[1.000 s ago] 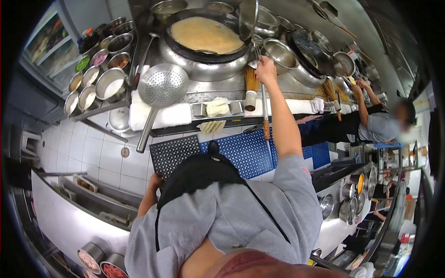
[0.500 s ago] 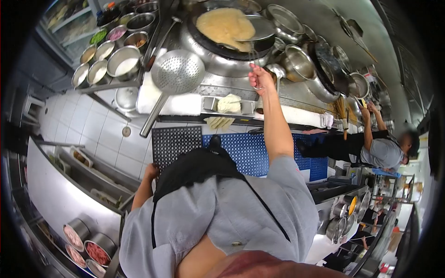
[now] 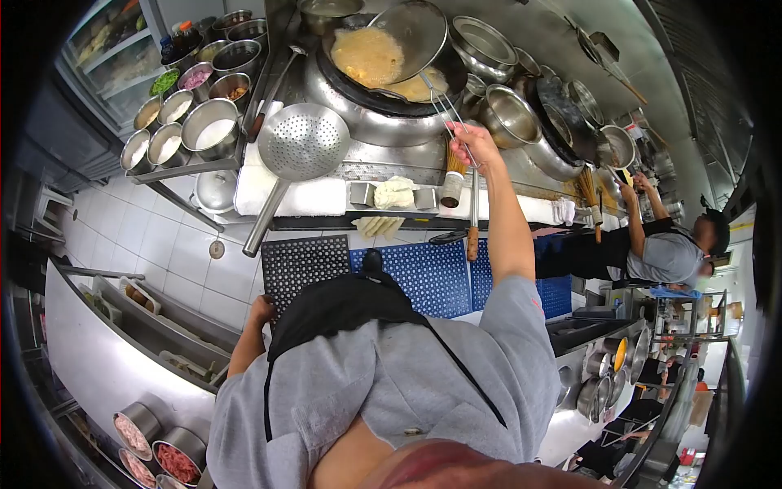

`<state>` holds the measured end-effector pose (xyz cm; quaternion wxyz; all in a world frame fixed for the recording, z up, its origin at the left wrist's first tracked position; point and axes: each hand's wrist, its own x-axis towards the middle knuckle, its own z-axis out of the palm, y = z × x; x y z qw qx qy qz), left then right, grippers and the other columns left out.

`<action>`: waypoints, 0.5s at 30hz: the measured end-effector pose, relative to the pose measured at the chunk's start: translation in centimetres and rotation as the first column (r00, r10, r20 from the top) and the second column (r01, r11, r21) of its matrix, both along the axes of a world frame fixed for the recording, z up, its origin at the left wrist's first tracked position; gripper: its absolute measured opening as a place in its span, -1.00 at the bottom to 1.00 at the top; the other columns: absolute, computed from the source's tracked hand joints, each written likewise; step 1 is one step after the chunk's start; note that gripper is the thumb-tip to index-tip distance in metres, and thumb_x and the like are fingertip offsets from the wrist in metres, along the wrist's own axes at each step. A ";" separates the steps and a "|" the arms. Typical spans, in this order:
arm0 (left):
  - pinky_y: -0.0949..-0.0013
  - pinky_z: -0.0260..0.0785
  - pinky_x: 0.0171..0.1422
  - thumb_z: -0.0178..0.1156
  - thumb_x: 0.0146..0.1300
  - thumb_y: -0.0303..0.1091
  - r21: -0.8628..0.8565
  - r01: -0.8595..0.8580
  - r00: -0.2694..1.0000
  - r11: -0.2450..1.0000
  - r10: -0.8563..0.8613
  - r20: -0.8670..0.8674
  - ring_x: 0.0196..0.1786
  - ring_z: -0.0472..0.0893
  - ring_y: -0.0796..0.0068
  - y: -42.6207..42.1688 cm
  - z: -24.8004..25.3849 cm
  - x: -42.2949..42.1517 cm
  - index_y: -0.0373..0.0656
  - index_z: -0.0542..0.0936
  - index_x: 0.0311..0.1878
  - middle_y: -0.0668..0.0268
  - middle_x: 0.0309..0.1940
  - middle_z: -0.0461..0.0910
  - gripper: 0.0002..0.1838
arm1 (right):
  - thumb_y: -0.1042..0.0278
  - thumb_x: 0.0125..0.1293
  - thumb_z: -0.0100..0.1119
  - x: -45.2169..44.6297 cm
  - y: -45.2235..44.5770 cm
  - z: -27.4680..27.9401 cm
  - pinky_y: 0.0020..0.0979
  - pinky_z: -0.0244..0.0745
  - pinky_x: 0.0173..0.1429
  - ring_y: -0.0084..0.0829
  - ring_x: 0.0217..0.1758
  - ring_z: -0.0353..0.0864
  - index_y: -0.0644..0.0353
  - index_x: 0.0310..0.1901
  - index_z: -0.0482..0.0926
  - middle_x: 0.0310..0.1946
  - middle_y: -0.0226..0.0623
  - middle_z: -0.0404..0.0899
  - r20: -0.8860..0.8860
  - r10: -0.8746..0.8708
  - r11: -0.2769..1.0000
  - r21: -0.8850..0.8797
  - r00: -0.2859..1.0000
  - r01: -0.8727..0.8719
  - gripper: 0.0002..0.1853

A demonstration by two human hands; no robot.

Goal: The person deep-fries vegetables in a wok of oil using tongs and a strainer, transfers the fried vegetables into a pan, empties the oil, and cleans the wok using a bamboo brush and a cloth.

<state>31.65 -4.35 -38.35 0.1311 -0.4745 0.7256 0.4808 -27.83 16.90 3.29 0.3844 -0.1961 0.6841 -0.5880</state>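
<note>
My right hand (image 3: 474, 147) is closed round the wire handle of a round mesh strainer (image 3: 414, 41). The strainer is tilted over a black wok (image 3: 446, 81) of bubbling, foamy liquid (image 3: 366, 55). Below this hand are a bamboo brush (image 3: 453, 175) and a wooden-ended tool (image 3: 472, 236) at the stove's front. My left hand (image 3: 262, 310) hangs low beside the black apron, near the dark mat; its fingers are too small to make out. A perforated ladle (image 3: 303, 143) lies left of centre, its handle reaching past the stove edge.
Bowls of ingredients (image 3: 210, 126) stand on a rack at the left. A cloth (image 3: 394, 192) lies at the stove's front. Metal bowls (image 3: 510, 114) and a second wok (image 3: 562, 122) are to the right. A co-worker (image 3: 668, 244) stands farther right. Behind is a counter with meat containers (image 3: 179, 455).
The strainer has gone from standing on edge at the wok's right, over the liquid, to a tilted pose above it. My right hand has shifted slightly; the camera view has also moved.
</note>
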 end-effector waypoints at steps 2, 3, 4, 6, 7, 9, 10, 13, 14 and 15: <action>0.20 0.55 -0.10 0.09 -0.05 -0.45 -0.010 0.063 0.997 0.998 -0.063 0.038 -0.25 0.71 0.14 -0.3 1.5 -0.7 -0.22 0.69 -0.24 0.00 -0.37 0.68 -0.71 | 0.30 0.45 0.02 0.6 0.6 0.8 -0.57 0.12 -0.70 -0.66 -0.71 0.28 0.21 0.17 0.49 -0.58 -0.40 0.47 -0.083 0.008 0.999 0.042 0.997 -0.005 -0.67; 0.20 0.55 -0.09 0.10 -0.05 -0.44 0.009 0.037 0.998 0.999 -0.037 0.042 -0.24 0.71 0.14 -0.1 2.6 -1.1 -0.21 0.69 -0.23 0.01 -0.35 0.69 -0.70 | 0.31 0.45 0.02 0.8 0.8 1.0 -0.57 0.11 -0.70 -0.66 -0.72 0.28 0.21 0.15 0.50 -0.58 -0.40 0.47 -0.124 0.015 0.998 0.062 0.992 -0.007 -0.68; 0.21 0.55 -0.08 0.11 -0.05 -0.44 0.029 0.010 0.999 1.000 -0.011 0.046 -0.23 0.71 0.13 0.0 3.3 -1.4 -0.21 0.70 -0.21 0.01 -0.33 0.69 -0.70 | 0.31 0.45 0.03 0.9 0.9 1.1 -0.57 0.11 -0.71 -0.66 -0.73 0.28 0.20 0.14 0.52 -0.58 -0.41 0.47 -0.147 0.011 0.997 0.075 0.989 0.000 -0.69; 0.22 0.55 -0.07 0.13 -0.05 -0.43 0.071 -0.037 0.998 0.997 0.033 0.054 -0.22 0.72 0.14 0.1 4.0 -1.6 -0.20 0.70 -0.18 0.02 -0.28 0.69 -0.68 | 0.30 0.43 0.05 1.2 1.1 1.3 -0.58 0.10 -0.71 -0.67 -0.74 0.28 0.17 0.12 0.55 -0.59 -0.42 0.48 -0.191 0.006 0.995 0.102 0.982 0.014 -0.70; 0.22 0.55 -0.08 0.13 -0.05 -0.43 0.093 -0.056 0.997 0.994 0.051 0.056 -0.22 0.72 0.15 0.2 4.1 -1.7 -0.19 0.70 -0.18 0.02 -0.26 0.69 -0.67 | 0.30 0.43 0.05 1.4 1.2 1.5 -0.58 0.11 -0.71 -0.67 -0.74 0.29 0.16 0.12 0.55 -0.58 -0.42 0.49 -0.226 0.012 0.992 0.126 0.974 0.017 -0.70; 0.23 0.56 -0.09 0.14 -0.05 -0.42 0.070 -0.030 0.999 0.997 0.028 0.031 -0.24 0.72 0.16 0.1 3.1 -1.3 -0.20 0.70 -0.16 0.02 -0.23 0.69 -0.67 | 0.29 0.42 0.06 1.8 1.4 1.9 -0.59 0.13 -0.71 -0.68 -0.74 0.32 0.13 0.12 0.56 -0.57 -0.42 0.51 -0.292 0.027 0.985 0.172 0.956 0.024 -0.70; 0.23 0.56 -0.10 0.14 -0.04 -0.41 0.023 0.014 1.000 1.000 -0.014 0.004 -0.25 0.72 0.16 0.0 0.9 -0.6 -0.20 0.70 -0.16 0.02 -0.22 0.69 -0.67 | 0.29 0.42 0.06 1.9 1.5 1.9 -0.59 0.13 -0.71 -0.68 -0.74 0.32 0.13 0.12 0.57 -0.57 -0.42 0.51 -0.309 0.029 0.984 0.176 0.951 0.027 -0.70; 0.24 0.56 -0.12 0.17 -0.03 -0.38 -0.032 0.021 1.000 0.999 -0.022 -0.018 -0.27 0.72 0.13 0.3 0.4 0.2 -0.22 0.68 -0.14 0.03 -0.25 0.70 -0.66 | 0.29 0.42 0.07 2.1 1.6 2.1 -0.59 0.13 -0.71 -0.68 -0.74 0.32 0.11 0.12 0.58 -0.58 -0.43 0.51 -0.358 0.033 0.982 0.185 0.933 0.037 -0.70; 0.24 0.56 -0.12 0.18 -0.03 -0.37 -0.034 0.004 1.000 0.999 -0.004 -0.016 -0.28 0.72 0.11 0.5 0.7 0.5 -0.23 0.68 -0.13 0.04 -0.27 0.70 -0.65 | 0.29 0.42 0.07 2.3 1.6 2.2 -0.59 0.13 -0.72 -0.68 -0.75 0.31 0.10 0.12 0.59 -0.59 -0.43 0.51 -0.373 0.031 0.981 0.188 0.927 0.043 -0.70; 0.24 0.56 -0.16 0.19 -0.01 -0.38 -0.009 0.009 1.000 1.000 -0.009 0.002 -0.30 0.72 0.12 0.7 1.4 0.7 -0.23 0.68 -0.13 0.04 -0.30 0.70 -0.66 | 0.29 0.42 0.07 2.4 1.5 2.4 -0.59 0.12 -0.72 -0.68 -0.75 0.30 0.09 0.11 0.59 -0.60 -0.43 0.51 -0.388 0.028 0.981 0.190 0.921 0.050 -0.71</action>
